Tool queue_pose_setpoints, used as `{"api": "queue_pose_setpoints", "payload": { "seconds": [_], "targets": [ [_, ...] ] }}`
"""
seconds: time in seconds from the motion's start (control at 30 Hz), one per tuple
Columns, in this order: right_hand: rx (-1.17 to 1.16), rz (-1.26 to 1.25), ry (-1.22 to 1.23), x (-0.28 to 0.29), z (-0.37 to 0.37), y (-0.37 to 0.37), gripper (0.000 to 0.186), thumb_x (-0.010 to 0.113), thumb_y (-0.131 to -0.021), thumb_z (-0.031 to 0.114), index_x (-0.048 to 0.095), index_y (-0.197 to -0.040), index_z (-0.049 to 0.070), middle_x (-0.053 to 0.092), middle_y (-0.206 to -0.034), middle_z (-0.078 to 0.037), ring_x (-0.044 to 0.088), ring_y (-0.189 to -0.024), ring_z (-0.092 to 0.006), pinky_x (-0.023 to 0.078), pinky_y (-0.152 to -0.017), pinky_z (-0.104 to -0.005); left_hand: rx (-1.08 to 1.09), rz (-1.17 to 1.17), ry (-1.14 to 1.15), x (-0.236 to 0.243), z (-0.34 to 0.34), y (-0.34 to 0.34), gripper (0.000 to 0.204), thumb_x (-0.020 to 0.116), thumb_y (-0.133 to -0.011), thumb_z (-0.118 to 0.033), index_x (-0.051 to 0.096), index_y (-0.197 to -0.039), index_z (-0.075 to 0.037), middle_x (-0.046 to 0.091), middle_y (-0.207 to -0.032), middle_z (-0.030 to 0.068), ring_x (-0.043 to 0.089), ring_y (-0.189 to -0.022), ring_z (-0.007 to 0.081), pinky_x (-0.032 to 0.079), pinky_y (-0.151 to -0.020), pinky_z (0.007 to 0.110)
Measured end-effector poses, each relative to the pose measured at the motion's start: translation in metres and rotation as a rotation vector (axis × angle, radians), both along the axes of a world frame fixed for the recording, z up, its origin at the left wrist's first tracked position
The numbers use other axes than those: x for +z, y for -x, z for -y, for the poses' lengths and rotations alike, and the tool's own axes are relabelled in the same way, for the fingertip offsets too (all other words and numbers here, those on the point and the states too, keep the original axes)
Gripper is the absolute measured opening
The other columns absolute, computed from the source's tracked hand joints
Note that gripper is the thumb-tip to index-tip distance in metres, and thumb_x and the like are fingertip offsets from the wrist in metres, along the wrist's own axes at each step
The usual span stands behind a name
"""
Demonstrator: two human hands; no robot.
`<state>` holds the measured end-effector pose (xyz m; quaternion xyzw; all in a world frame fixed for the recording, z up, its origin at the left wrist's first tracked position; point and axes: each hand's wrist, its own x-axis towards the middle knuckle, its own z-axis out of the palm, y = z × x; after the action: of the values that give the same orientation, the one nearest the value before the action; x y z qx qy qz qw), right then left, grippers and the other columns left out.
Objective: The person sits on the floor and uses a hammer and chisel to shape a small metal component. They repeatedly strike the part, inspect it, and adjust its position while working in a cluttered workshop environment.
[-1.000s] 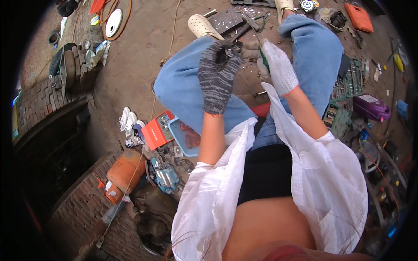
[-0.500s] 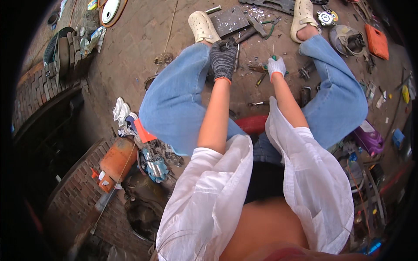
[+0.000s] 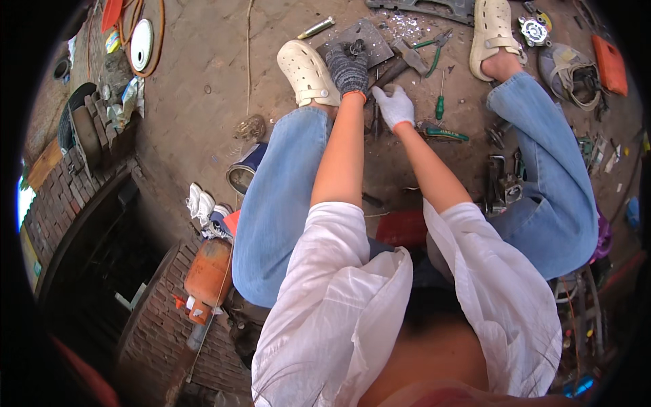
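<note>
My left hand (image 3: pixel 348 73), in a dark grey knit glove, is closed around a small dark round metal part (image 3: pixel 356 47) over a flat metal plate (image 3: pixel 371 39). My right hand (image 3: pixel 396 108), in a white glove, is beside the lower end of a hammer's dark handle (image 3: pixel 389 73), thumb and fingers apart. The hammer's head (image 3: pixel 411 57) points away to the right. To the right of that hand lies a green-handled screwdriver (image 3: pixel 440 103), with green-handled pliers (image 3: pixel 444 133) nearer me. More green-handled pliers (image 3: pixel 438 47) lie open beyond the hammer.
My clog-shod feet (image 3: pixel 304 71) flank the work area. A metal cylinder (image 3: pixel 317 28) lies by the plate, and a dark case (image 3: pixel 434 8) sits beyond. At right are a strapped cap-like item (image 3: pixel 568 73) and orange case (image 3: pixel 609 64). A blue can (image 3: pixel 245 169) stands by my left knee.
My right hand has let go of the green-handled screwdriver, now on the ground, and moved left to the hammer handle. My left hand stays by the plate. The view has shifted.
</note>
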<state>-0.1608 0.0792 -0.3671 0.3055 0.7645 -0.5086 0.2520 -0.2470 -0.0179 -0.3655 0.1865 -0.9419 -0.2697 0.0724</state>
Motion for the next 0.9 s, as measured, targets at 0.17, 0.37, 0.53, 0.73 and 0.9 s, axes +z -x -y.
{"api": "queue_pose_setpoints", "payload": {
  "seconds": [0.17, 0.37, 0.53, 0.73, 0.9],
  "targets": [
    [-0.005, 0.135, -0.281, -0.015, 0.024, 0.020, 0.047, 0.063, -0.063, 0.043, 0.059, -0.086, 0.002, 0.061, -0.090, -0.019, 0.058, -0.086, -0.0331, 0.045, -0.076, -0.0386, -0.055, 0.097, -0.127, -0.015, 0.012, -0.008, 0.048, 0.071, -0.061, -0.022, 0.053, -0.100, 0.000, 0.055, -0.094, 0.0170, 0.053, -0.087, 0.0302, 0.041, -0.081, 0.038],
    [-0.530, -0.023, 0.283, -0.011, 0.021, 0.017, 0.033, 0.058, -0.068, 0.028, 0.058, -0.086, 0.000, 0.059, -0.075, -0.014, 0.059, -0.067, -0.0235, 0.047, -0.061, -0.0336, 0.022, 0.063, -0.162, 0.012, 0.001, -0.027, 0.052, 0.065, -0.065, -0.021, 0.048, -0.107, 0.005, 0.052, -0.104, 0.0251, 0.050, -0.097, 0.0365, 0.039, -0.086, 0.038],
    [-0.852, 0.115, 1.230, -0.009, -0.025, 0.015, 0.052, 0.051, -0.076, 0.056, 0.047, -0.070, 0.005, 0.046, -0.057, -0.001, 0.036, -0.038, -0.0087, 0.032, -0.038, -0.0192, -0.061, 0.571, -0.333, 0.048, -0.023, -0.086, 0.039, 0.058, -0.075, -0.030, 0.057, -0.092, 0.005, 0.059, -0.085, 0.0221, 0.057, -0.080, 0.0353, 0.044, -0.074, 0.040],
    [-0.642, 0.154, 1.177, -0.003, -0.047, 0.009, 0.055, 0.035, -0.076, 0.068, 0.038, -0.063, 0.014, 0.028, -0.046, 0.005, 0.026, -0.034, -0.0089, 0.025, -0.034, -0.0211, -0.102, 0.632, -0.358, 0.099, -0.072, -0.151, 0.041, 0.053, -0.076, -0.031, 0.051, -0.100, 0.002, 0.058, -0.088, 0.0247, 0.055, -0.085, 0.0381, 0.044, -0.073, 0.043],
    [-0.538, 0.252, 0.871, 0.056, -0.054, -0.011, 0.056, 0.036, -0.076, 0.068, 0.042, -0.061, 0.014, 0.036, -0.049, 0.002, 0.032, -0.037, -0.0106, 0.026, -0.035, -0.0246, -0.039, 0.536, -0.712, 0.080, -0.076, -0.198, 0.040, 0.056, -0.073, -0.023, 0.050, -0.102, 0.004, 0.057, -0.090, 0.0258, 0.055, -0.087, 0.0392, 0.044, -0.075, 0.043]
  ]
}}
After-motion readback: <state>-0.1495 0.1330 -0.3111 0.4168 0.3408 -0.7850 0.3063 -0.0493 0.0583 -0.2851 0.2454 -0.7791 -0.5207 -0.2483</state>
